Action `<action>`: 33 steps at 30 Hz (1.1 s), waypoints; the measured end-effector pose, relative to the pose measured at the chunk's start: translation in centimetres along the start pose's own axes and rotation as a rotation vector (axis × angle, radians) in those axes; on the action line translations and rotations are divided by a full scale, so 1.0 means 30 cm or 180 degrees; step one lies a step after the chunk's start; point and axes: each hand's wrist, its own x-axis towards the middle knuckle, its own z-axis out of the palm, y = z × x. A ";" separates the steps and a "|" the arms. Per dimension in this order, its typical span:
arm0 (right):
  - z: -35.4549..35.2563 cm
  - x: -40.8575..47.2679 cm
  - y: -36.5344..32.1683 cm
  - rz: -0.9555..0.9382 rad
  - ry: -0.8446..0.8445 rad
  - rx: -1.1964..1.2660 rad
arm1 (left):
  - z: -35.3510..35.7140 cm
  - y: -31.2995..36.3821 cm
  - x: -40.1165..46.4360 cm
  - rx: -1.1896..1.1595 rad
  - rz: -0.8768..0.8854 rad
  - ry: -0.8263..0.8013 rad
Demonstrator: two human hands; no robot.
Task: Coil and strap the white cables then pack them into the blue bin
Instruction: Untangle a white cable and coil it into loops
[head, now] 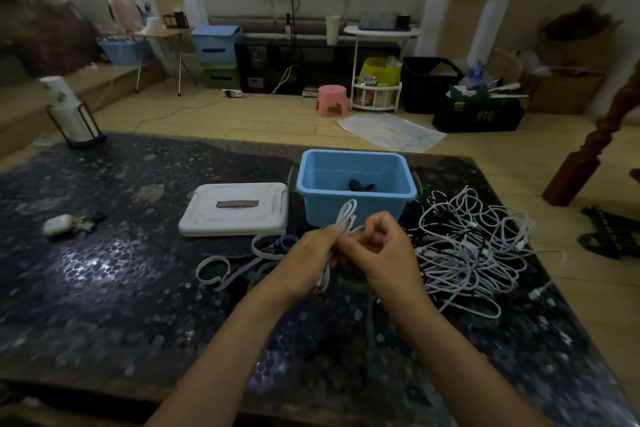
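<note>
Dark table (104,288) | coiled white cable (346,215) | pinched between both hands' fingers (375,224)

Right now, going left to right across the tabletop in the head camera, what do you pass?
Paper towel roll → earbud case → white lid → blue bin → tangled white cables.

My left hand (308,255) and right hand (377,253) cover the middle of the folded white cable (347,215) between my fingers (372,224); past them, the dark thing in the blue bin (356,180) is too dim to name, and the worktop (138,288) below is blurred
</note>
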 end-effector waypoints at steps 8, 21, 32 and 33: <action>-0.023 0.014 0.015 -0.0081 -0.0062 -0.0572 | 0.013 -0.022 0.006 0.0457 0.0436 0.0308; -0.119 0.041 0.075 -0.0113 -0.0310 -0.1645 | -0.001 0.032 -0.022 0.0106 0.0591 0.0058; -0.190 0.070 -0.015 0.1438 -0.0778 0.0227 | -0.016 -0.008 -0.017 0.0745 0.0762 -0.0482; -0.185 0.068 -0.014 0.1478 -0.0758 0.0108 | -0.019 -0.017 -0.012 0.0795 0.0749 -0.0513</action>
